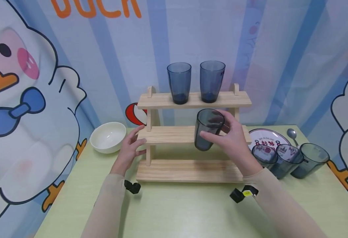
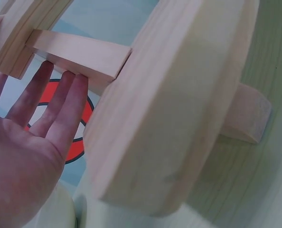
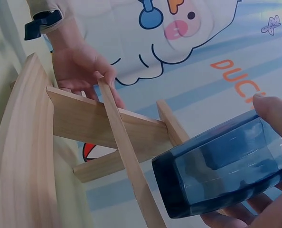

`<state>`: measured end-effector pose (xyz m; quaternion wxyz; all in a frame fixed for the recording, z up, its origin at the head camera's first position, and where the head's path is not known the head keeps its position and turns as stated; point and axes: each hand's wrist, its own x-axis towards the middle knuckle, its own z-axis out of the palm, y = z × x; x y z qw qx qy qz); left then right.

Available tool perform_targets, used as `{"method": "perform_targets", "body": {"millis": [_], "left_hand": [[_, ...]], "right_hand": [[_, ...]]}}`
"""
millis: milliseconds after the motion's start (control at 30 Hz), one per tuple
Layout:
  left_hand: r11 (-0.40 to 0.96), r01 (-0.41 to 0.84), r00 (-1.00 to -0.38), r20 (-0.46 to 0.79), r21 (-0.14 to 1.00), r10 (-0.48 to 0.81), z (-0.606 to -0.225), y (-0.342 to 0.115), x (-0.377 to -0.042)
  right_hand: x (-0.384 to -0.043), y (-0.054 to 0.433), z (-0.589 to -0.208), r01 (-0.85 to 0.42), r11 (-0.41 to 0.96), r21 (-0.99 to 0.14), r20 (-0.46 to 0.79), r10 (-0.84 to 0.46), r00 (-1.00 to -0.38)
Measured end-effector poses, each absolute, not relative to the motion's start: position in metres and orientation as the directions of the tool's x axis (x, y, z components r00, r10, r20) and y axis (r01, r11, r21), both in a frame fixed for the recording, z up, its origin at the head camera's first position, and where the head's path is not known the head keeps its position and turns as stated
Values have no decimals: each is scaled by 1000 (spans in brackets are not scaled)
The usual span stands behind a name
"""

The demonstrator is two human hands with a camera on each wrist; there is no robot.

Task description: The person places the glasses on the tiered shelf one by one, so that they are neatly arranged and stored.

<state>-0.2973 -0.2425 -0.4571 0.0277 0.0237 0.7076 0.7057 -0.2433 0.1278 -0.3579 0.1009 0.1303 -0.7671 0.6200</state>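
A translucent blue glass (image 1: 205, 135) is gripped by my right hand (image 1: 232, 140), thumb on the near side and fingers behind. It overlaps the middle shelf in the head view, and the right wrist view shows the glass (image 3: 217, 166) tilted, its base toward the shelf edge. My left hand (image 1: 128, 150) is at the left end of the three-tier wooden rack (image 1: 189, 172). In the left wrist view its extended fingers (image 2: 74, 109) reach up to the wooden side post (image 2: 79, 52). Two more blue glasses (image 1: 179, 82) stand upright side by side on the top shelf.
To the right of the rack stand three more glasses (image 1: 284, 162), close together. Behind them lie a printed plate (image 1: 257, 135) and a metal spoon (image 1: 292, 134). A white bowl (image 1: 108, 137) sits left of the rack. A duck-print curtain (image 1: 117, 66) hangs behind the table (image 1: 186, 211).
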Motion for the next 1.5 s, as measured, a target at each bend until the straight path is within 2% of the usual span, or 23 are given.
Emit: {"method": "perform_targets", "body": {"millis": [367,633,1000,1500], "left_hand": [[4,2,-998,1,1000,61,-455,-241,-298],[7,3,-998,2,1000,65,-456,-241,-298],[17,-7,-998,-8,1000,62,-457,-242,-297],[5,-8,-998,-8,1000,69,-457,-243,-296]], "right_hand": [[-274,96,-353,-321,115,-940,309,-113,-945],[-286,78,-353,-326,104,-940,313,-125,-941],[-297,63,-357,-294,152,-943,280,-107,-954],[-295,52,-354,-250,235,-939,234,-94,-968]]}}
